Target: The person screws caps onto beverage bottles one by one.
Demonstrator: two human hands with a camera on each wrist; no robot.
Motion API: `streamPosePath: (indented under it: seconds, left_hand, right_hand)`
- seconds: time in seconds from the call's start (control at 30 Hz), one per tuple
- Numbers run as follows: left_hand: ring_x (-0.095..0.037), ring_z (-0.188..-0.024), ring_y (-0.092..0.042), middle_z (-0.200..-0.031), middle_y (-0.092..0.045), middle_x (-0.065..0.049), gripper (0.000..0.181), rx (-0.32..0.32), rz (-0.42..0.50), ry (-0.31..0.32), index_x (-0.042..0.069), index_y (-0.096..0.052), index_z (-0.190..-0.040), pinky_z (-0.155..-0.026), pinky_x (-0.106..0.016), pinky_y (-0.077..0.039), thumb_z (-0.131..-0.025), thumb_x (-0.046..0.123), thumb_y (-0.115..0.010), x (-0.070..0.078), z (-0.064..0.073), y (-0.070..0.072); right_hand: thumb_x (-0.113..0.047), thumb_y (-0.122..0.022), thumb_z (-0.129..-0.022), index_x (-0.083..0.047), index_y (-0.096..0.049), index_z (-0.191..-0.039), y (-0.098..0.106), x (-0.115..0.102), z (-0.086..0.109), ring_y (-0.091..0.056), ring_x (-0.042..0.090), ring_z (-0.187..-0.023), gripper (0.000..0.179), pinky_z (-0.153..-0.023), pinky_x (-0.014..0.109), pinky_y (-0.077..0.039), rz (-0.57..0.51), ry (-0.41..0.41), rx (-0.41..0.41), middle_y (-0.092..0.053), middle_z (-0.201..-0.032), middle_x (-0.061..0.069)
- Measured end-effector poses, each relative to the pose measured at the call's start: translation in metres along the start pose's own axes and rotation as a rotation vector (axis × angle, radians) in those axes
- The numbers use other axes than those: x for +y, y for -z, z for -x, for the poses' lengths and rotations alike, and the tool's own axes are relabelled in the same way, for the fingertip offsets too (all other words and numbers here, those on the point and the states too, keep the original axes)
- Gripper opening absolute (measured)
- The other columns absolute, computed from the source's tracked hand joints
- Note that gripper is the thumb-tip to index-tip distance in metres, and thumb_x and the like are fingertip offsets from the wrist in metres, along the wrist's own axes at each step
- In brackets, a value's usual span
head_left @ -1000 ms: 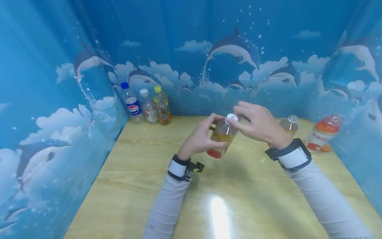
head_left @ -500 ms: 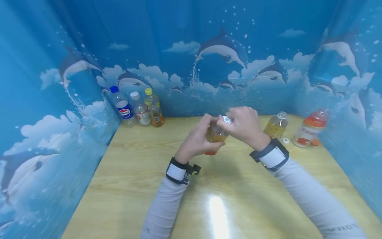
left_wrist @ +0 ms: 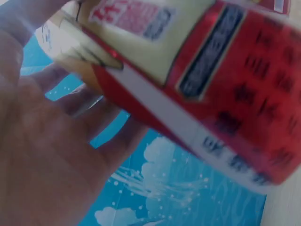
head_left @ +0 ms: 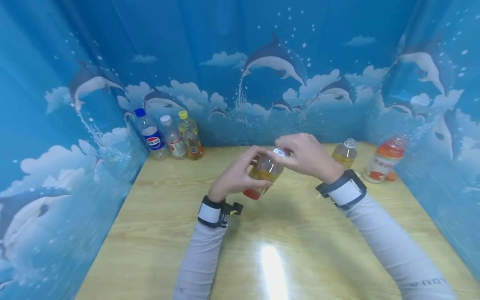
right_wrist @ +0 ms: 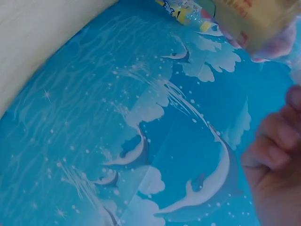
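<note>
My left hand grips a clear plastic drink bottle around its body, above the table and tilted with its neck up and to the right. Amber liquid shows inside. The left wrist view has its red and cream label up close, with fingers behind it. At the bottle's top, my right hand pinches the white cap between thumb and curled fingers. In the right wrist view, that hand's curled fingers are at the right edge, and the bottle's label is above them.
Three bottles with blue, white and yellow caps stand at the back left. At the right are an uncapped bottle of yellow liquid and an orange-topped bottle. A blue dolphin curtain encloses the wooden table.
The view has shifted slightly. My right hand rolled over the cap, then turned back with its thumb extended. Both hands and the bottle have moved a little to the left.
</note>
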State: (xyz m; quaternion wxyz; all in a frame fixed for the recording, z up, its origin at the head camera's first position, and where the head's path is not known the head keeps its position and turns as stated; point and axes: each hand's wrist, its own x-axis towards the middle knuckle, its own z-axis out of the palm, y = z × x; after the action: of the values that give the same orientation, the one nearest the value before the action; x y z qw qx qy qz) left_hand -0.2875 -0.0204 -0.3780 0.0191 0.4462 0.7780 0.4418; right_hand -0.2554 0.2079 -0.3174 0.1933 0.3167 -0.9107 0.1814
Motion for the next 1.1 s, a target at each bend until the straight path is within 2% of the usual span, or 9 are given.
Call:
streamPosePath:
  seconds: [0.13, 0.27, 0.4, 0.53, 0.7, 0.83, 0.93, 1.0, 1.1]
  left_hand:
    - [-0.015, -0.119, -0.055, -0.131, -0.053, 0.0, 0.073, -0.008, -0.02, -0.03, 0.018, -0.046, -0.139, -0.098, -0.031, -0.054, -0.08, 0.026, -0.088, 0.0, 0.0, -0.003]
    - [-0.015, -0.108, -0.056, -0.121, -0.051, -0.001, 0.071, 0.129, -0.269, -0.038, 0.015, -0.049, -0.136, -0.087, -0.03, -0.056, -0.079, 0.031, -0.089, 0.004, -0.001, -0.007]
    - [-0.019, -0.104, -0.055, -0.116, -0.052, -0.003, 0.076, 0.285, -0.614, -0.023, 0.014, -0.054, -0.136, -0.084, -0.036, -0.055, -0.074, 0.037, -0.091, 0.012, -0.007, -0.013]
    - [-0.022, -0.107, -0.056, -0.119, -0.056, -0.006, 0.077, 0.37, -0.759, -0.014, 0.016, -0.056, -0.137, -0.088, -0.042, -0.056, -0.072, 0.038, -0.091, 0.016, -0.011, -0.018]
    - [-0.021, -0.11, -0.06, -0.124, -0.056, -0.005, 0.076, 0.362, -0.581, 0.011, 0.017, -0.054, -0.139, -0.088, -0.039, -0.058, -0.074, 0.034, -0.091, 0.009, -0.009, -0.014]
    - [-0.017, -0.111, -0.058, -0.125, -0.054, -0.002, 0.076, 0.277, -0.317, -0.01, 0.018, -0.052, -0.141, -0.09, -0.033, -0.058, -0.076, 0.03, -0.091, 0.003, -0.006, -0.006]
    - [-0.015, -0.111, -0.056, -0.126, -0.053, -0.001, 0.075, 0.206, -0.173, -0.04, 0.018, -0.05, -0.143, -0.091, -0.029, -0.056, -0.08, 0.029, -0.088, 0.001, -0.007, -0.003]
    - [-0.015, -0.113, -0.055, -0.128, -0.051, -0.002, 0.074, 0.186, -0.149, -0.055, 0.017, -0.049, -0.144, -0.093, -0.028, -0.056, -0.081, 0.027, -0.087, 0.001, -0.008, -0.002]
    - [-0.018, -0.117, -0.055, -0.131, -0.051, -0.005, 0.075, 0.222, -0.255, -0.07, 0.014, -0.047, -0.145, -0.096, -0.031, -0.055, -0.082, 0.025, -0.086, 0.002, -0.01, -0.003]
  right_hand:
    - [-0.032, -0.058, -0.094, -0.02, -0.038, -0.057, -0.01, 0.0, -0.001, -0.028, 0.007, -0.045, 0.044, -0.044, 0.024, -0.025, -0.002, 0.008, 0.115, -0.031, -0.05, -0.009]
    - [-0.035, -0.052, -0.097, -0.02, -0.04, -0.048, -0.019, -0.002, -0.003, -0.026, 0.009, -0.041, 0.053, -0.04, 0.024, -0.02, -0.019, -0.163, 0.185, -0.031, -0.043, -0.009]
    - [-0.041, -0.048, -0.101, -0.018, -0.038, -0.045, -0.018, -0.001, -0.007, -0.022, 0.013, -0.04, 0.061, -0.041, 0.025, -0.017, -0.112, -0.449, 0.123, -0.028, -0.041, -0.007]
    - [-0.054, -0.041, -0.103, -0.017, -0.038, -0.048, -0.013, 0.0, -0.008, -0.025, 0.014, -0.042, 0.067, -0.042, 0.026, -0.02, -0.137, -0.611, 0.001, -0.03, -0.043, -0.005]
    - [-0.063, -0.038, -0.103, -0.016, -0.044, -0.063, -0.01, 0.001, -0.009, -0.032, 0.017, -0.046, 0.062, -0.044, 0.028, -0.025, -0.033, -0.416, -0.004, -0.035, -0.051, -0.001]
    - [-0.047, -0.05, -0.104, -0.017, -0.044, -0.07, -0.009, 0.003, -0.011, -0.03, 0.014, -0.046, 0.045, -0.046, 0.029, -0.026, -0.01, -0.205, 0.071, -0.033, -0.053, -0.003]
    - [-0.036, -0.053, -0.101, -0.019, -0.043, -0.065, -0.01, 0.004, -0.013, -0.029, 0.012, -0.043, 0.041, -0.043, 0.028, -0.025, 0.001, -0.121, 0.145, -0.033, -0.049, -0.006]
    - [-0.032, -0.053, -0.098, -0.019, -0.043, -0.06, -0.011, 0.003, -0.015, -0.03, 0.011, -0.041, 0.042, -0.04, 0.028, -0.024, 0.022, -0.102, 0.205, -0.034, -0.046, -0.008]
    - [-0.031, -0.052, -0.097, -0.019, -0.043, -0.054, -0.013, 0.002, -0.017, -0.029, 0.012, -0.039, 0.045, -0.037, 0.028, -0.023, 0.029, -0.151, 0.273, -0.034, -0.044, -0.007]
